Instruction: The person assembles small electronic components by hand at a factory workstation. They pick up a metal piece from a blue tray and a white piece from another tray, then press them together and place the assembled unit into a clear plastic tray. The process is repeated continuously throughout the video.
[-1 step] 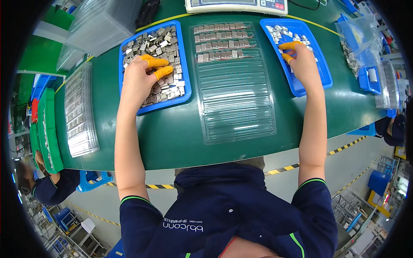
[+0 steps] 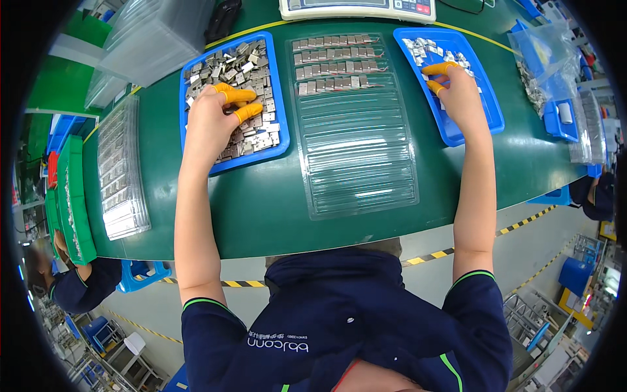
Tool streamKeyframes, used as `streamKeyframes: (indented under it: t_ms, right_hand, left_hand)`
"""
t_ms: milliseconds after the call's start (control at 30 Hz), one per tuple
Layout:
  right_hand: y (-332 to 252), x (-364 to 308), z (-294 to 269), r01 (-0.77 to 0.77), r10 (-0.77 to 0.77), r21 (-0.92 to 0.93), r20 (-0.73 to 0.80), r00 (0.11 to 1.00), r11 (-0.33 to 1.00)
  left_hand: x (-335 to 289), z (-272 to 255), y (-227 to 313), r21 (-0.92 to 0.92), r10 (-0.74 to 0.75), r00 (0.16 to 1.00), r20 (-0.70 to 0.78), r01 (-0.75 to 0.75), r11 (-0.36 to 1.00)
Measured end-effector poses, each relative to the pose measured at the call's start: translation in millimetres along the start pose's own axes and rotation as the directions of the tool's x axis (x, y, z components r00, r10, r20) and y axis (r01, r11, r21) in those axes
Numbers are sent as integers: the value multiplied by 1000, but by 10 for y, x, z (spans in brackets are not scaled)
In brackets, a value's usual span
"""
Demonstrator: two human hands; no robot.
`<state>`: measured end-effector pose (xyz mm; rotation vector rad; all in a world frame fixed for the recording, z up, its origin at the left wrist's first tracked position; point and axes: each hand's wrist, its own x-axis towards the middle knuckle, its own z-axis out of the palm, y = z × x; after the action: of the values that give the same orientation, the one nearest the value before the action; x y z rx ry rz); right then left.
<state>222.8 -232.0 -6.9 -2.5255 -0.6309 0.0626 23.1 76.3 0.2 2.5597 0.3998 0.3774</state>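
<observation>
My left hand, with yellow finger cots on its fingertips, is over a blue tray heaped with small silver metal connector shells. Its thumb and forefinger are a little apart among the shells, and I see nothing held between them. On the right, my right hand reaches into another blue tray with small white-and-silver pieces at its far end. Its thumb and forefinger, also in yellow cots, are apart. Between the trays lies a clear plastic blister tray, whose far slots hold rows of metal connectors.
A white scale stands at the far edge. Stacked clear plastic trays are at the far left, and a filled blister tray lies nearer. Green bins line the left end. A plastic bag lies at the right.
</observation>
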Motion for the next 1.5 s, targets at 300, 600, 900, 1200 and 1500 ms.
streamKeyframes:
  t_ms: [300,600,900,1200,1500]
  right_hand:
    - [70,24,11,19,-15,88,-50,999,996]
    - [8,46,-76,-11,24,140,-94,995,990]
    - [-493,-153,254,40,-76,688,22,997,724]
    - [-927,-481,315,-181,-104,881,250,963,437]
    - [-905,-509,300,-114,-157,856,221,962,504]
  left_hand:
    - [-51,50,143,155,74,995,-69,-63,986]
    - [-58,108,225,-226,-132,970,-202,85,970]
    - [-288,395,730,-900,-183,954,236,286,329]
    - [-342,460,798,-918,-215,951,222,278,282]
    - [-368,494,778,-900,-221,957,191,260,351]
